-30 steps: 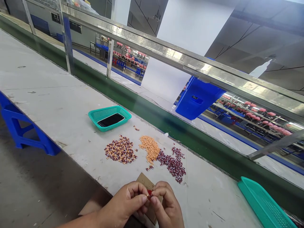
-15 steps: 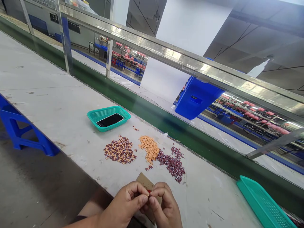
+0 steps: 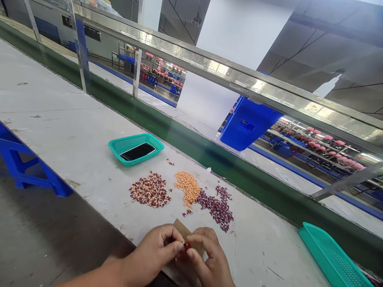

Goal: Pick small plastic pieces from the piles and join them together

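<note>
Left hand (image 3: 154, 255) eased back | grip pinched, red piece (image 3: 187, 246) at fingertips (image 3: 179, 246) (partly hidden)

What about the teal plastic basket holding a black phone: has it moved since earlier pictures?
No: the teal basket keeps its place beside the small orange pieces.

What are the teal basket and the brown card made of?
The teal basket looks like moulded plastic: glossy, even colour, small regular perforations. The brown card looks like matte kraft cardboard, going by its flat, thin, papery sheet, though thin fibreboard can't be ruled out.
</note>
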### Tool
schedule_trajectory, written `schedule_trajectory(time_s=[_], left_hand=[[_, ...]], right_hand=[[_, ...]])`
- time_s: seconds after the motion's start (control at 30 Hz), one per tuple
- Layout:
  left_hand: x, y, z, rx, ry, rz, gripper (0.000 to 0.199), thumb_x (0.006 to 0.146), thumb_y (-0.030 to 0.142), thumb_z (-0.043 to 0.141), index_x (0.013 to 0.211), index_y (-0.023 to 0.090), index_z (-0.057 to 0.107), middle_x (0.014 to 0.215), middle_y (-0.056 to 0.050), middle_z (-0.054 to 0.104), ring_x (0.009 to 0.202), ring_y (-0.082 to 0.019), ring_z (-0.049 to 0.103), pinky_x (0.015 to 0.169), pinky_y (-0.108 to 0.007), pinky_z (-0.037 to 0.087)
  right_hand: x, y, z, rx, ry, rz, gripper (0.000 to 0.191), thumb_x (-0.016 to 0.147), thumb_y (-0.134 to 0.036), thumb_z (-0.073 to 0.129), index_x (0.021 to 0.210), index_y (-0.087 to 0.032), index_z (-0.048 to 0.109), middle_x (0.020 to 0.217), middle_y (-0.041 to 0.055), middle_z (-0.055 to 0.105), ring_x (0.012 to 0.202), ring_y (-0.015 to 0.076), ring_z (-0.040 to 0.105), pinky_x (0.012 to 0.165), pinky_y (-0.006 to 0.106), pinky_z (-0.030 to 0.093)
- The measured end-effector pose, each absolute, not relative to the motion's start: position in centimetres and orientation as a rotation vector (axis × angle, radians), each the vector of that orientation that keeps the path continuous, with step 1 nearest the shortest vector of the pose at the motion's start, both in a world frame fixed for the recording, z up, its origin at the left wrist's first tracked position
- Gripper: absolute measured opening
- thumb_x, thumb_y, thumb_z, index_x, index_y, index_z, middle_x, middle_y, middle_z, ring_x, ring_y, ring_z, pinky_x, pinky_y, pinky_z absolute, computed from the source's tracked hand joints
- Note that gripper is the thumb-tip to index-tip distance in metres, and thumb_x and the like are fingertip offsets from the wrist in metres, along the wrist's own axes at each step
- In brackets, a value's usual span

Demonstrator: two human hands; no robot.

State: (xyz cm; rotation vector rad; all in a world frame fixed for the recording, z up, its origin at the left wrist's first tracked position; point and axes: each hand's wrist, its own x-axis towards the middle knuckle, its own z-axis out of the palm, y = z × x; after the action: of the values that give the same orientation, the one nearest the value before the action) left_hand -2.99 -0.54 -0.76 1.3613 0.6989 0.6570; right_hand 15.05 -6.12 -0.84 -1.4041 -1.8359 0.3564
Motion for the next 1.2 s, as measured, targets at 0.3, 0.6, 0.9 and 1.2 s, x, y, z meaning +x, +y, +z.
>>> schedule_trajectory(time_s=[0.3, 0.6, 0.9, 1.2], left_hand=[[-6.6, 9.7, 2.5, 2.603, 1.133, 0.587, 0.025, 0.088, 0.022, 0.039, 0.081, 0.015, 0.062, 0.085, -0.009, 0.065, 0.082, -0.023, 0.058, 0.073, -0.035, 0.042], [-0.8, 8.7, 1.8, 2.847, 0.765, 0.401, 0.018, 0.082, 0.013, 0.052, 0.087, 0.022, 0.067, 0.084, -0.003, 0.066, 0.082, -0.020, 0.060, 0.071, -0.030, 0.042], [2.9, 9.1, 1.7, 3.048, 0.521, 0.170, 0.013, 0.078, 0.009, 0.058, 0.073, 0.016, 0.067, 0.074, -0.008, 0.067, 0.075, -0.023, 0.062, 0.061, -0.030, 0.042], [2.8, 9.1, 2.3, 3.077, 0.539, 0.088, 0.014, 0.078, 0.007, 0.055, 0.081, 0.014, 0.067, 0.081, -0.011, 0.069, 0.078, -0.025, 0.064, 0.063, -0.031, 0.044]], right_hand=[[19.2, -1.1, -1.2, -1.885, -1.953, 0.087, 0.013, 0.078, -0.017, 0.061, 0.084, -0.024, 0.070, 0.091, 0.0039, 0.069, 0.091, 0.0232, 0.058, 0.084, 0.037, 0.039], [17.3, 1.1, -1.1, -1.897, -2.121, -0.008, 0.011, 0.079, -0.015, 0.061, 0.076, -0.024, 0.067, 0.080, 0.0017, 0.066, 0.086, 0.0202, 0.054, 0.077, 0.031, 0.033], [17.7, 0.7, -1.4, -1.951, -2.169, -0.154, 0.012, 0.078, -0.011, 0.057, 0.073, -0.020, 0.063, 0.079, 0.0041, 0.064, 0.084, 0.0206, 0.051, 0.078, 0.032, 0.031], [17.6, 0.6, -1.1, -1.944, -2.200, -0.138, 0.010, 0.079, -0.014, 0.057, 0.078, -0.021, 0.064, 0.084, 0.0049, 0.065, 0.088, 0.0218, 0.051, 0.082, 0.034, 0.031]])
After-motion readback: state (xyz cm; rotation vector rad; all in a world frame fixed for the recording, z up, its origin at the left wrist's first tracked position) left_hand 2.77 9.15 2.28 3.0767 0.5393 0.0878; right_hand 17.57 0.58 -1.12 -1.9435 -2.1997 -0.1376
